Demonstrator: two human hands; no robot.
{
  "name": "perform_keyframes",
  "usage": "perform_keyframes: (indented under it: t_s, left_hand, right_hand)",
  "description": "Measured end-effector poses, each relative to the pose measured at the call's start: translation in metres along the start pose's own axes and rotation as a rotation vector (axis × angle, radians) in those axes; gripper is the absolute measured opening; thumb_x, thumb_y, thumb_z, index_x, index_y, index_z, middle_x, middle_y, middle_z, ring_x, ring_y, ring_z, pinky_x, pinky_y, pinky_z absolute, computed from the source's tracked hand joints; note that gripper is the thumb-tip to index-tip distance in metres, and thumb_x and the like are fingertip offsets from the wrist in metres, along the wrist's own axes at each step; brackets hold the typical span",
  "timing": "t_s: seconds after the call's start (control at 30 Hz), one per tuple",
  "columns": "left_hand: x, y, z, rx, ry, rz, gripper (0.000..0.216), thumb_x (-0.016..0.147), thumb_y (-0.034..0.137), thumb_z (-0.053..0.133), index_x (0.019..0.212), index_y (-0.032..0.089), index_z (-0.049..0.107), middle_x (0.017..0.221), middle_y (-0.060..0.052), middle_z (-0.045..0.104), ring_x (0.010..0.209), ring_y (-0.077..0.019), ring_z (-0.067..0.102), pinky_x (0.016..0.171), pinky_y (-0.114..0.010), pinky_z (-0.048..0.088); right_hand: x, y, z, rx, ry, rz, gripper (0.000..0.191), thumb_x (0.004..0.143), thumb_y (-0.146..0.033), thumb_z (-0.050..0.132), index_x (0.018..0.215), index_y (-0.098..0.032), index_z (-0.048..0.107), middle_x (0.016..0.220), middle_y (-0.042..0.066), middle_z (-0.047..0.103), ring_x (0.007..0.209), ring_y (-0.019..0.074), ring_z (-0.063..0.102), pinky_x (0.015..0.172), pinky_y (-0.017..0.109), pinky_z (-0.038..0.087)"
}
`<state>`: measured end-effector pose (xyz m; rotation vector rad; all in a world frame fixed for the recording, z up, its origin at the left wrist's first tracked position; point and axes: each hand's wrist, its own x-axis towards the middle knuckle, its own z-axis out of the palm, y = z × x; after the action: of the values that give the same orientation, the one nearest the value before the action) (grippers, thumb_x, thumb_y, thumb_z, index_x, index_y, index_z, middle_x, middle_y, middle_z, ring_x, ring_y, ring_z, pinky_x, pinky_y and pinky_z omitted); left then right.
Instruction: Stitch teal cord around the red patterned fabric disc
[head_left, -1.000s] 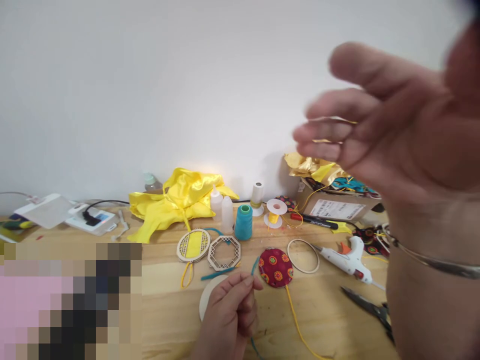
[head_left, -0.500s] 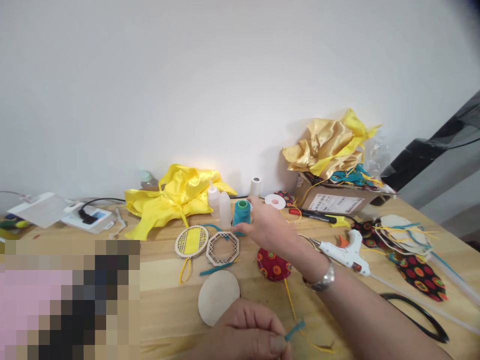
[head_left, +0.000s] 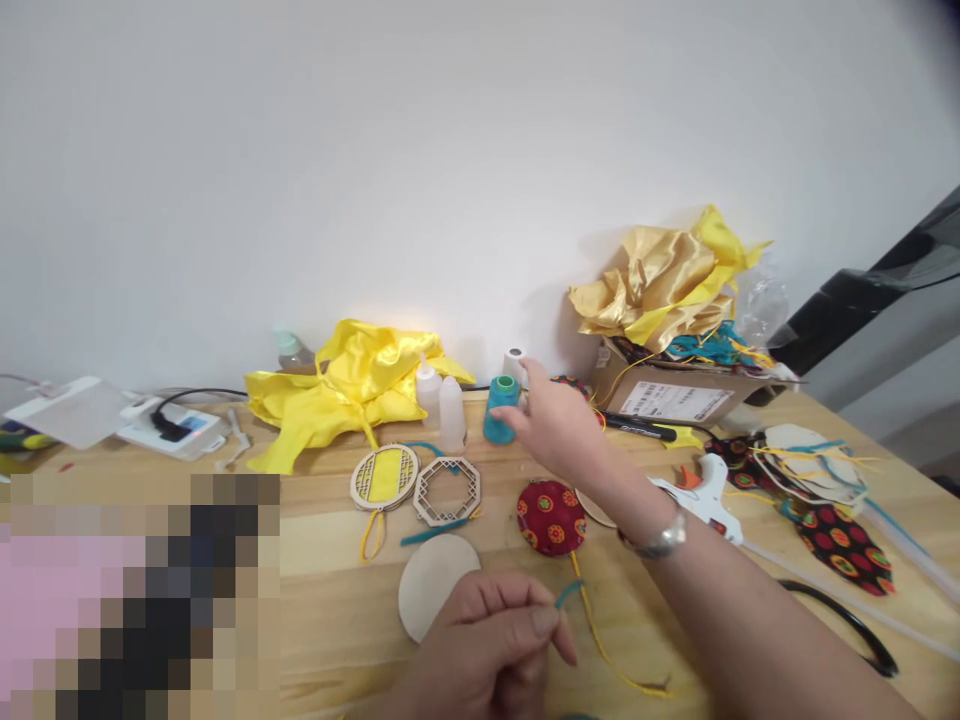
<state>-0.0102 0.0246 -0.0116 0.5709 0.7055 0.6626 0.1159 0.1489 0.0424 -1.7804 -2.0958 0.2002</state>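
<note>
My right hand (head_left: 551, 425) reaches across the wooden table (head_left: 330, 610) to the teal thread spool (head_left: 501, 408) and grips it, tilted, near the back. Behind its fingers stands a white spool (head_left: 514, 364). My left hand (head_left: 491, 650) is low at the front, pinching a short teal cord (head_left: 568, 594) between thumb and fingers. Between the hands lie a red patterned fabric disc (head_left: 551, 517) with a yellow cord (head_left: 600, 640), a plain wooden disc (head_left: 435, 597), and two cut-out wooden frames, one oval with yellow fabric (head_left: 385, 476) and one octagonal (head_left: 448, 489).
Yellow satin cloth (head_left: 352, 388) and two small white bottles (head_left: 442, 405) sit at the back. A cardboard box (head_left: 675, 395) holds gold fabric. A white glue gun (head_left: 705, 485), black marker (head_left: 637, 428), patterned fabric pieces (head_left: 840, 540) and a black cable lie to the right. A power strip (head_left: 169, 430) sits left.
My right hand came down from in front of the camera, reached the teal spool, and has shifted it right and back. My left hand dropped low with the teal cord.
</note>
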Motion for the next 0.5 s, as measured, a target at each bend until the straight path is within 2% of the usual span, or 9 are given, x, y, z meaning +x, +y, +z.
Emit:
perform_keyframes:
  t_s: [0.07,0.13,0.17,0.23,0.3,0.37,0.43,0.5]
  left_hand:
    - [0.0,0.001,0.002,-0.056,0.067,0.038,0.025,0.064,0.037,0.074,0.058,0.013,0.067,0.036,0.01,0.031,0.031,-0.0019,0.017,0.034,-0.02,0.009]
    - [0.001,0.0,0.002,-0.074,0.107,0.065,0.023,0.067,0.035,0.073,0.059,0.013,0.067,0.038,0.011,0.031,0.033,-0.0016,0.017,0.035,-0.019,0.01]
    - [0.001,0.0,0.001,-0.069,0.12,0.079,0.023,0.068,0.034,0.072,0.06,0.013,0.067,0.039,0.011,0.03,0.034,-0.0015,0.017,0.035,-0.019,0.01]
    - [0.002,-0.001,0.0,-0.047,0.138,0.1,0.022,0.069,0.033,0.072,0.061,0.013,0.067,0.04,0.01,0.031,0.034,-0.0017,0.018,0.036,-0.018,0.012]
    - [0.004,-0.003,-0.001,-0.025,0.158,0.116,0.022,0.069,0.033,0.072,0.06,0.014,0.064,0.041,0.01,0.033,0.034,-0.002,0.02,0.036,-0.018,0.013]
    - [0.005,-0.005,-0.001,0.005,0.177,0.122,0.023,0.069,0.032,0.072,0.058,0.015,0.062,0.041,0.01,0.034,0.035,-0.0022,0.02,0.036,-0.019,0.014]
    - [0.005,-0.007,-0.001,0.057,0.185,0.117,0.022,0.071,0.032,0.071,0.06,0.014,0.064,0.041,0.01,0.033,0.035,-0.0022,0.02,0.036,-0.019,0.014]
    - [0.006,-0.007,-0.001,0.115,0.192,0.115,0.022,0.073,0.034,0.069,0.064,0.013,0.067,0.042,0.01,0.033,0.036,-0.0024,0.02,0.037,-0.018,0.015]
  right_hand:
    - [-0.018,0.004,-0.011,0.179,-0.03,-0.096,0.03,0.091,-0.035,0.045,0.111,-0.016,0.057,0.078,0.005,0.067,0.076,0.0194,0.062,0.069,0.029,0.043]
    - [-0.039,0.01,-0.02,0.488,-0.196,-0.219,0.031,0.094,-0.036,0.038,0.095,-0.017,0.064,0.081,0.004,0.067,0.076,0.0156,0.061,0.069,0.026,0.044]
    - [-0.049,0.013,-0.023,0.643,-0.315,-0.26,0.033,0.094,-0.037,0.039,0.094,-0.017,0.065,0.086,0.004,0.067,0.078,0.0148,0.06,0.069,0.025,0.045]
    - [-0.067,0.019,-0.025,0.854,-0.541,-0.271,0.031,0.09,-0.039,0.048,0.106,-0.017,0.062,0.093,0.004,0.067,0.08,0.0138,0.06,0.069,0.024,0.047]
    - [-0.08,0.025,-0.023,0.914,-0.659,-0.245,0.035,0.083,-0.036,0.059,0.113,-0.018,0.061,0.088,0.002,0.067,0.076,0.013,0.059,0.067,0.024,0.047]
    - [-0.087,0.03,-0.018,0.884,-0.665,-0.222,0.029,0.079,-0.031,0.065,0.106,-0.018,0.065,0.079,0.0,0.066,0.071,0.0121,0.057,0.063,0.022,0.045]
    - [-0.089,0.035,-0.014,0.827,-0.618,-0.209,0.015,0.08,-0.026,0.063,0.089,-0.017,0.069,0.073,-0.001,0.065,0.067,0.0113,0.056,0.06,0.021,0.043]
    - [-0.089,0.04,-0.012,0.764,-0.566,-0.224,0.01,0.08,-0.02,0.061,0.075,-0.015,0.068,0.065,-0.002,0.061,0.062,0.0097,0.052,0.057,0.02,0.04]
